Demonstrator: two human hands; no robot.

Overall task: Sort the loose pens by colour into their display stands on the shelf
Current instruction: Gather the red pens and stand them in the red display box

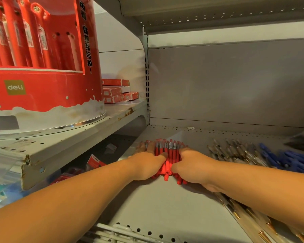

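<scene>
A bunch of red pens point(170, 155) lies on the grey shelf point(165, 204), tips pointing away from me. My left hand point(147, 163) presses against the bunch from the left, its fingers lying over the pens. From the right, my right hand point(193, 167) closes in on the same bunch with its fingers curled round the pens' side. A tall red round display stand point(42, 92) with red pens in its slots stands on the shelf at the upper left.
Clear-barrelled pens point(232, 151) and blue pens point(291, 160) lie loose on the shelf to the right. More clear pens point(249, 218) lie under my right forearm. Red boxes point(118, 92) are stacked behind the stand. The grey back wall point(226, 85) is close behind.
</scene>
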